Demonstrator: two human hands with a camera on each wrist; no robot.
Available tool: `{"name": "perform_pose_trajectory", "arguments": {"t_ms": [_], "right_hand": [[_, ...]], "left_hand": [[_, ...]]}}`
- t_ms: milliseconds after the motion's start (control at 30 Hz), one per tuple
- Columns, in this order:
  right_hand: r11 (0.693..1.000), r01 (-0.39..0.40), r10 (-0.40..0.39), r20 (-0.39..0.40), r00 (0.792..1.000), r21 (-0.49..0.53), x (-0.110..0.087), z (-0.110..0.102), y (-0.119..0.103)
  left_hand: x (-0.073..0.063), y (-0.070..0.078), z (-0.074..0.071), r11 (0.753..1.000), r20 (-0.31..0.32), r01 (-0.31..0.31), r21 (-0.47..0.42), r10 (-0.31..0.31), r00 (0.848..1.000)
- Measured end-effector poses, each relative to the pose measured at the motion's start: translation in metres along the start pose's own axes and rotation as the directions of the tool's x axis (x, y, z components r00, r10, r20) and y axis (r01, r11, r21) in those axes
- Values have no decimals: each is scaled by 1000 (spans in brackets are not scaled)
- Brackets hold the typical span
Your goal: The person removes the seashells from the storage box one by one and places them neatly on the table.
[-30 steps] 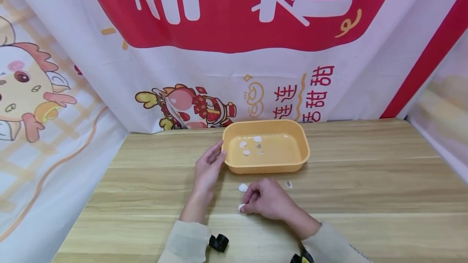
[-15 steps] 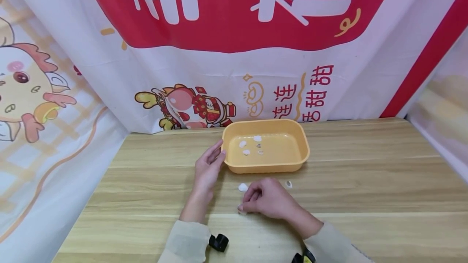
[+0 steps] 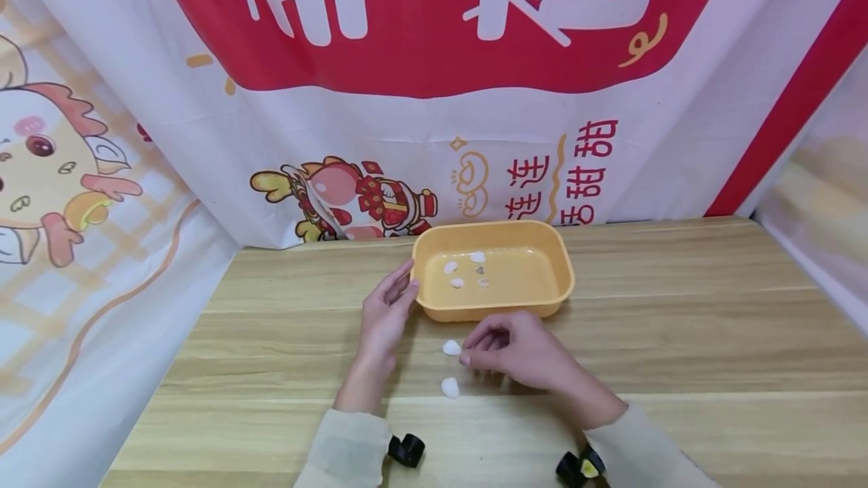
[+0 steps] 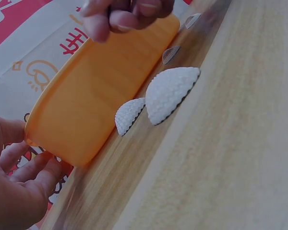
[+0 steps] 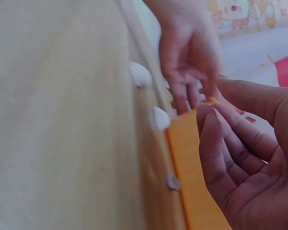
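Note:
My left hand [image 3: 386, 316] grips the left end of a yellow-orange plastic basin [image 3: 495, 312]; in the left wrist view its thumb is at the rim and its fingers reach below. My right hand [image 3: 518, 349] hovers just in front of the basin, fingers loosely bent, nothing between them. Left of its fingertips lies a white ribbed seashell [image 3: 451, 348], and a second white seashell [image 3: 450, 388] lies nearer me. Two smaller seashells also show in the left wrist view, one nearer [image 4: 171, 55] and one farther [image 4: 192, 20]; the right hand hides them in the head view.
Several small shells, including a white one [image 3: 478, 257], lie spread inside the basin. The wooden table [image 3: 678, 322] runs back to a printed red and white cloth [image 3: 420, 66], with more cloth at the left side.
My right hand has let go of the near seashell, leaving it on the table, and moved up and right toward the basin. It now covers the right-hand shell. My left hand stays put.

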State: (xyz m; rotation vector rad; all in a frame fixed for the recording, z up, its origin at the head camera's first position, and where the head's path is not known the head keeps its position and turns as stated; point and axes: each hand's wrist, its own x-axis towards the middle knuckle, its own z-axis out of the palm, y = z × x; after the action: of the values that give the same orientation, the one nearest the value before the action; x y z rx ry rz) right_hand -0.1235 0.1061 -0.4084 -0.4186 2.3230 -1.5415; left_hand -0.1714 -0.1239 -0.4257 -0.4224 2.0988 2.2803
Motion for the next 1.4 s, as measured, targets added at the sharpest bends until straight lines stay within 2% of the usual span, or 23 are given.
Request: {"name": "perform_pose_trajectory", "arguments": {"t_ms": [300,567,867,1167,1400], "right_hand": [[1000,5,-7,-106,994,-23,-5,-31,-5],[999,-38,35,-187,982,-16,-9,-51,-8],[999,-47,40,-217,975,-26,-8,-53,-9],[998,-46,34,-237,971,-47,-7,-54,-9],[997,-55,38,-276,961,-54,5,-57,-17]], "left_hand": [[0,1,0,1000,-6,11,11,-11,1000],[0,-1,1,999,-9,22,27,-22,1000],[-2,-1,4,998,-56,18,55,-15,998],[-1,-4,5,999,-81,2,40,1,997],[-2,-4,6,999,-96,-6,43,10,995]]}}
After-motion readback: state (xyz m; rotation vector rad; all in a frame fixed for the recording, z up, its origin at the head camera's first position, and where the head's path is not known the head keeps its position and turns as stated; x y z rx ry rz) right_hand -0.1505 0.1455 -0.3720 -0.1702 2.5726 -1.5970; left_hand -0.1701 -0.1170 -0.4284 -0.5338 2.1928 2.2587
